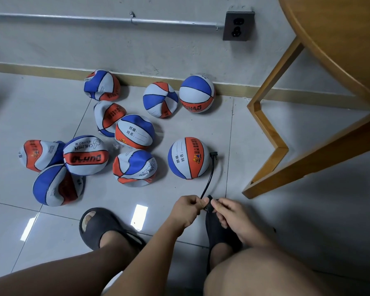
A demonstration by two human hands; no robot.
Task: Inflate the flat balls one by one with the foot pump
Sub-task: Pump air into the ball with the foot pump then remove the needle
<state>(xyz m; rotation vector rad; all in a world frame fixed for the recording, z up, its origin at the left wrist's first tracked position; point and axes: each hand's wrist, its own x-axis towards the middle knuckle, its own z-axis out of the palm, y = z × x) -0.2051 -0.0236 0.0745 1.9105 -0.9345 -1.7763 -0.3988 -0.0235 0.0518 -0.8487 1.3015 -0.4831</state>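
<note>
The person sits low with both feet on the tiled floor (265,133), a black slipper on each: the left slipper (96,225) flat on the tile, the right slipper (217,227) partly under the hands. The left hand (188,210) has its fingers curled and pinches the near end of the black hose (209,176) between thumb and forefinger, just above the right slipper's toe. The right hand (233,216) is right beside it, fingers bent, the tips meeting at a small dark piece there; whether it actually grips anything I can't tell. The pump itself is hidden from here. From the hands the hose runs up across the floor, and its nozzle (213,155) sits against the right side of a round, full ball (188,158) in red, white and blue. A second full ball (196,94) rests against the skirting at the wall. The rest are flat and crumpled: one (160,99) touching that second ball, one (102,85) against the skirting further left, two (109,118) (135,131) overlapping in the middle, one (135,167) just left of the ball on the hose, and a cluster of three (41,154) (86,154) (56,184) pressed together at the far left. A wooden table (340,39) stands over the right side, its angled leg (271,82) near the hose ball. On the wall are a dark socket (238,25) and a metal pipe (73,18) running into it.
</note>
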